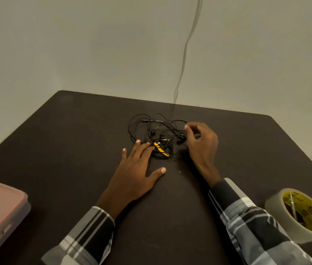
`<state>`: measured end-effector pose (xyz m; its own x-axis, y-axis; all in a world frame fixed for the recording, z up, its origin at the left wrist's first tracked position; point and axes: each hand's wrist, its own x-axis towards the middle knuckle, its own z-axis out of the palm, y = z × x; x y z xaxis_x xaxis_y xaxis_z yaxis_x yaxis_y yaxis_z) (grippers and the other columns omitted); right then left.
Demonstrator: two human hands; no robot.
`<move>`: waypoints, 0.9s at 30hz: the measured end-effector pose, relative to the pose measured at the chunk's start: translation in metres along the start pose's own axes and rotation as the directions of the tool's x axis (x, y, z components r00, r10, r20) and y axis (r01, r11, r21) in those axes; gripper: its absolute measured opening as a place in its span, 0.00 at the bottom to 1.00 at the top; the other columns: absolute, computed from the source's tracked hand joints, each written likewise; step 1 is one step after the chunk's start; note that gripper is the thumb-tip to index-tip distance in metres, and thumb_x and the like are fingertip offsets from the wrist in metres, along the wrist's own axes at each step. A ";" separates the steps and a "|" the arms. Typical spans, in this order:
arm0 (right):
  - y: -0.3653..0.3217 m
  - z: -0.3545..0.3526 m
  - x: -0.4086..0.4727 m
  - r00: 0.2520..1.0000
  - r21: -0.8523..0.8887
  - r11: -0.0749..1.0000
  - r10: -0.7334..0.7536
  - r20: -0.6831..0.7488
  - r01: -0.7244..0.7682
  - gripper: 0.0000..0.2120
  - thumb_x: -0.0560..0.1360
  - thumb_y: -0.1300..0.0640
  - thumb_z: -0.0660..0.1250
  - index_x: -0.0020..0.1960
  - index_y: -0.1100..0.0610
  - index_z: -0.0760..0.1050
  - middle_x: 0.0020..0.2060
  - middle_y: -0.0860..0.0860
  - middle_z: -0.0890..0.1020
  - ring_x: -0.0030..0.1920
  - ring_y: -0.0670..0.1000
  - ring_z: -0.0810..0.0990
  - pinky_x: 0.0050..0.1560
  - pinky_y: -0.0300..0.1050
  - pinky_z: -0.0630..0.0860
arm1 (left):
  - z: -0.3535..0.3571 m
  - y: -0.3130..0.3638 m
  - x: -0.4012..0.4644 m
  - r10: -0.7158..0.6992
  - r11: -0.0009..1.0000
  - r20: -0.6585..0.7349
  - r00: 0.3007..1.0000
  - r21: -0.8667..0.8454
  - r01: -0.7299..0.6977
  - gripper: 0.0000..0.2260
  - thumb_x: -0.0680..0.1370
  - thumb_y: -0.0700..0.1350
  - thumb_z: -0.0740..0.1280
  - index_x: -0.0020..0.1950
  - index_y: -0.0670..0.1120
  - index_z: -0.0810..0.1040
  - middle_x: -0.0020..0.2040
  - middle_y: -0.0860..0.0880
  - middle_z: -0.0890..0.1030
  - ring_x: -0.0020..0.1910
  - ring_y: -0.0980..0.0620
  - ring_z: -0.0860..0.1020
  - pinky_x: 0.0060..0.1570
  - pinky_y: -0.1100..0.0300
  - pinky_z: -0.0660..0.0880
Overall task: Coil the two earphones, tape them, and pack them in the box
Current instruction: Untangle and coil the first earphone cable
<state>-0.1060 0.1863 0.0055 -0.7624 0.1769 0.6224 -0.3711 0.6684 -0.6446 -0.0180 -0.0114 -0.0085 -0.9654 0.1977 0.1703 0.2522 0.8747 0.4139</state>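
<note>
Mid-table, left hand (136,175) presses tangled, axis-less earphones (157,136).

Earphones (157,134) tangled together on table (75,150), toward far middle, near back edge. Left hand (136,175) flat on table just in front of tangle, fingertips (147,144) touching its near-left side. Right hand (201,144) at right side of tangle, fingers curled at a cable there. Box (0,213) at near-left table edge, lid on, well apart from tangle. Tape roll (300,215) at near-right, beside right sleeve (250,226). Wall behind table.
</note>
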 end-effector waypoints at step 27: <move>-0.133 -0.136 0.059 0.885 0.358 0.933 -0.124 0.450 -0.051 0.07 0.77 0.61 0.71 0.51 0.64 0.83 0.38 0.55 0.85 0.40 0.49 0.84 0.45 0.50 0.83 | -0.058 0.072 -0.007 -0.022 0.919 -0.337 0.941 -0.377 -0.113 0.27 0.77 0.53 0.69 0.74 0.49 0.68 0.69 0.53 0.73 0.67 0.56 0.71 0.64 0.58 0.68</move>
<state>-0.0301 0.2061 0.1881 -0.8668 -0.2511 0.4309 -0.4967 0.3559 -0.7916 0.0107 0.0248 0.0719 -0.8917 0.0179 0.4523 0.3666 0.6147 0.6984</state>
